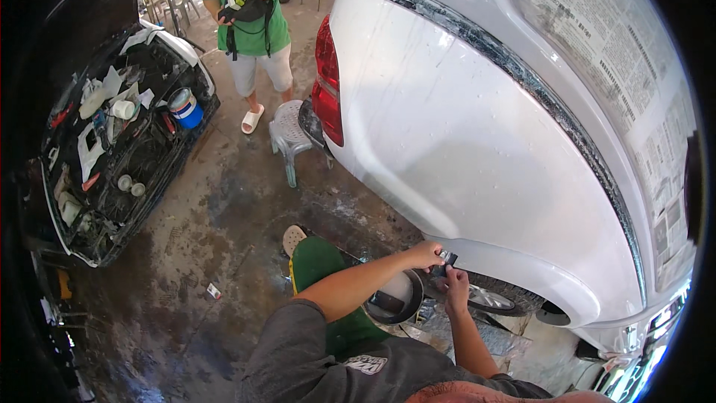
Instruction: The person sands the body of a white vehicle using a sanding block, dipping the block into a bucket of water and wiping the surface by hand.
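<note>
My left hand (426, 254) and my right hand (457, 281) are close together beside the rear wheel arch of a white vehicle (485, 157). Both have their fingers closed on a small black-and-grey object (449, 259), too small to make out clearly. The right hand is a little lower than the left. Just beneath them sits a dark round basin (405, 307) with cloudy liquid and a dark item in it, partly hidden by my left arm. The vehicle's tyre (509, 289) shows behind my right hand, and its panel carries scattered droplets.
A person (250, 15) in a green shirt stands by a plastic stool (287, 134), holding a black bag. At left, an open car front (97, 179) carries scattered parts and a blue can (186, 112). A small packet (214, 291) lies on the stained floor (179, 254).
</note>
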Motion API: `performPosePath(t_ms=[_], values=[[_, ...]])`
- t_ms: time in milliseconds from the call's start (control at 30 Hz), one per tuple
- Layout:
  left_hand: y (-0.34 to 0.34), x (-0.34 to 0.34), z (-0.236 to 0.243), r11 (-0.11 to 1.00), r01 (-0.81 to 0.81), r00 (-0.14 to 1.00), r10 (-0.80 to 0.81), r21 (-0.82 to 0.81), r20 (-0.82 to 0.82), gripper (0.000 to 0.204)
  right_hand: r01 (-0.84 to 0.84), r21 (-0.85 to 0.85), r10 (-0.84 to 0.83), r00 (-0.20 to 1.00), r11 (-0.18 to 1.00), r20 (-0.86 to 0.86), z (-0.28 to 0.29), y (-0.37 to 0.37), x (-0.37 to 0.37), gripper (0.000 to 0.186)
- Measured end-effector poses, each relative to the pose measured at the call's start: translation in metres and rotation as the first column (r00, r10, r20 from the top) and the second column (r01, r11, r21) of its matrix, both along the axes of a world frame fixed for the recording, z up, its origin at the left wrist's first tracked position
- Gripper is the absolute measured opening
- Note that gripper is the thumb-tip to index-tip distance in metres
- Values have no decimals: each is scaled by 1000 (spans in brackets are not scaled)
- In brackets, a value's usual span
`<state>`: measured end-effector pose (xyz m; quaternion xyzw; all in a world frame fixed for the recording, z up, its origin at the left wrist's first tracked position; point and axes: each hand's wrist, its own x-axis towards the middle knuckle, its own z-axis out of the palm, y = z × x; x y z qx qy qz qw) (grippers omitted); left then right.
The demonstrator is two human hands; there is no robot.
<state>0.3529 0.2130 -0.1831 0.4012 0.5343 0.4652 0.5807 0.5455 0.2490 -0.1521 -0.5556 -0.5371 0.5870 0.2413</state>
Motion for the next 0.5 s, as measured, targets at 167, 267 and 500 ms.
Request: performPosePath(t_ms=[167, 267, 500], values=[[3, 2, -4, 999, 3, 997, -7, -39, -82, 28, -46, -164, 31, 995, 985, -93, -3, -1, 5, 21], [-3, 6, 1, 997, -71, 991, 67, -30, -117, 30, -46, -161, 15, 982, 986, -189, 2, -3, 1, 19], [1, 5, -8, 997, -63, 987, 56, -44, -152, 30, 43, -231, -98, 968, 972, -232, 11, -3, -10, 15]])
